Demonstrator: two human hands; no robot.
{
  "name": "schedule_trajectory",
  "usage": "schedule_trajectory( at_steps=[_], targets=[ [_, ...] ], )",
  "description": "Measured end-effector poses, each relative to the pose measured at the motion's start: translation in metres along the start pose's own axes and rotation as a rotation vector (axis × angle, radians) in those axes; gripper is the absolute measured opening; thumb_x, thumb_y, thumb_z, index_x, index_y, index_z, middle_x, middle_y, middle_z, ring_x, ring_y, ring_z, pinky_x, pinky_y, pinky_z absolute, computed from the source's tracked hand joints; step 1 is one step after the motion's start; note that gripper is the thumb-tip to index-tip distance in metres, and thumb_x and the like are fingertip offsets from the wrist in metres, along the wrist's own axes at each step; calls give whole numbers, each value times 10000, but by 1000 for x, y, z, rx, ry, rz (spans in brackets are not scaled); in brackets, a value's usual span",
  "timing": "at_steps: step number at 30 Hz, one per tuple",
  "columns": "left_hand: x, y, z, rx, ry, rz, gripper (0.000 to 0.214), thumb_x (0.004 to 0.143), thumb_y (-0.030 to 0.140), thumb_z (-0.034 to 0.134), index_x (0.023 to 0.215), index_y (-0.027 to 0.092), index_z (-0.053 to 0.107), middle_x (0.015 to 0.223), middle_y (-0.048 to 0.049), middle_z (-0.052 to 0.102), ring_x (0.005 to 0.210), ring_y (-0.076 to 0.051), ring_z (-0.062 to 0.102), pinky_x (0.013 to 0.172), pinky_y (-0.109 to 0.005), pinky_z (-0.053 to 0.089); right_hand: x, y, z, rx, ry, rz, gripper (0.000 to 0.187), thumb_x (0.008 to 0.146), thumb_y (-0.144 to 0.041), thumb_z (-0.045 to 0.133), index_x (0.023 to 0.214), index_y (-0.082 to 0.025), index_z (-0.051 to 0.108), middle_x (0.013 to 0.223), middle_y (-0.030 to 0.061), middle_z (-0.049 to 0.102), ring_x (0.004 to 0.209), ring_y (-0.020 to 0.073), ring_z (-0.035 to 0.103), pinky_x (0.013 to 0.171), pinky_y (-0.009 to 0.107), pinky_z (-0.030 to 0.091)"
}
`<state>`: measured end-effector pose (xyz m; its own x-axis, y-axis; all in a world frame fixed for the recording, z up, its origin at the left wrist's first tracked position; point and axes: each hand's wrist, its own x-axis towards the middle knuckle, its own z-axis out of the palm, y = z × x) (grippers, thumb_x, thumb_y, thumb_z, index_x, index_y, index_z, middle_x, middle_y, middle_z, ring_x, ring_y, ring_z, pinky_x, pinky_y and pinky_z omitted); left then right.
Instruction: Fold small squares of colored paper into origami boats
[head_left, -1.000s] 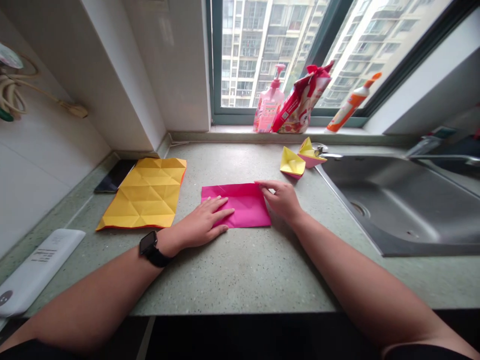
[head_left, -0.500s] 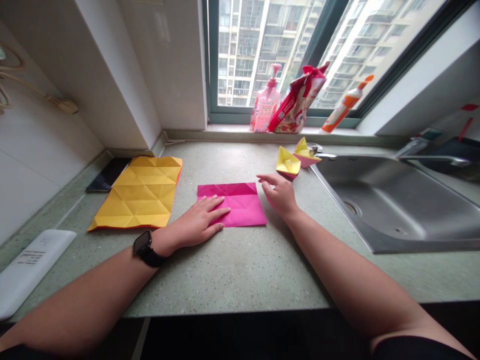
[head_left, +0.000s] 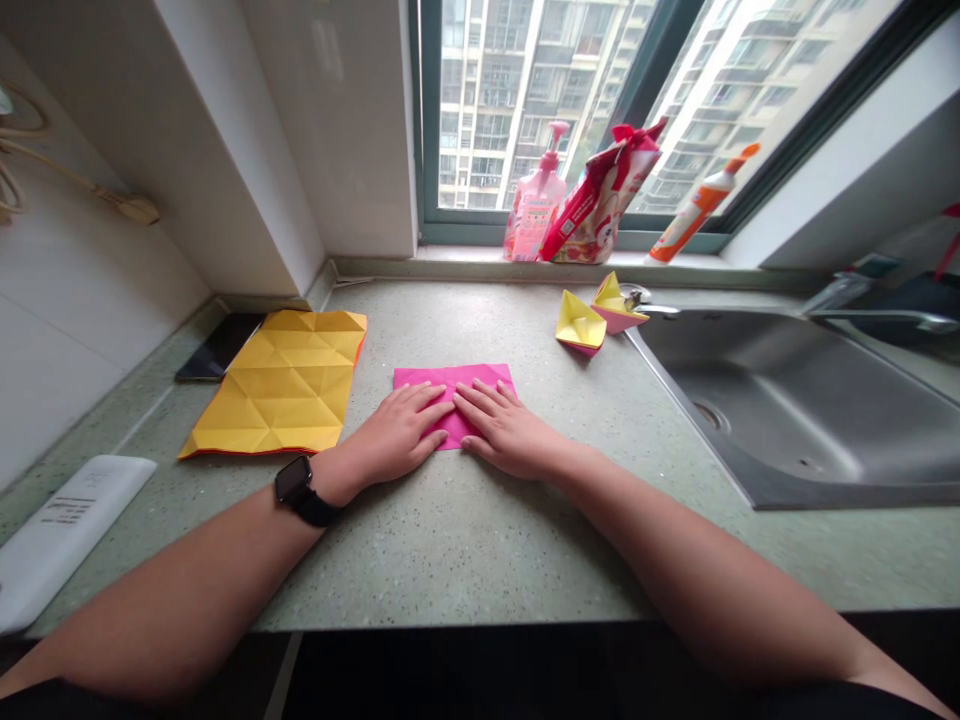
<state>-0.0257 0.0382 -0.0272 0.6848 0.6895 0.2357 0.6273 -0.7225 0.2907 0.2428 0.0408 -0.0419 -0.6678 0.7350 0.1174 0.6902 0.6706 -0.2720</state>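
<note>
Both hands lying flat on a pink paper at mid-worktop.

The left hand (head_left: 397, 435), wearing a black watch (head_left: 300, 488) at the wrist, and the right hand (head_left: 502, 430) are resting side by side, fingers stretched out and released, palms down on the pink paper (head_left: 450, 377); neither is gripping anything. The paper is lying flat on the speckled worktop (head_left: 480, 540), its near half covered, so its folds appear creased but cannot be confirmed. A creased yellow sheet (head_left: 289, 395) is lying to the left, overlapping a dark phone (head_left: 217, 347). Two folded paper boats (head_left: 579, 325) are sitting just beside the sink (head_left: 787, 400). A pink pump bottle (head_left: 534, 205) and a red bag (head_left: 600, 195) are standing on the sill.
</note>
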Motion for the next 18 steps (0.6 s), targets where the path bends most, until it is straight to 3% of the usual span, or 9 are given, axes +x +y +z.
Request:
schedule_trajectory(
  at_steps=[6,11,18],
  targets=[
    [3,-3,-5,-33,-38,16,541,1101,464,595,1589,232,600,1677,-178,526,1576,-404,461,1318,-667,340,0,10,-1,29,-16,20,747,1087,-637,543,1743,-331,360,1791,55,360,1685,361,273,1377,581,249],
    [2,2,-10,-117,-18,138,319,1118,344,593,1380,284,764,1569,-134,633,1466,-334,581,1264,-603,449,-1,14,-6,48,-10,48,771,1039,-649,640,1715,-343,428,1780,48,392,1680,371,282,1382,560,258],
    [0,6,-18,-179,-18,229,312,1115,246,590,1328,324,805,1473,-115,692,1383,-289,643,1212,-521,522,-1,15,-18,87,-85,79,813,1009,-689,666,1706,-333,447,1802,70,347,1698,384,221,1385,611,212]
  ],
)
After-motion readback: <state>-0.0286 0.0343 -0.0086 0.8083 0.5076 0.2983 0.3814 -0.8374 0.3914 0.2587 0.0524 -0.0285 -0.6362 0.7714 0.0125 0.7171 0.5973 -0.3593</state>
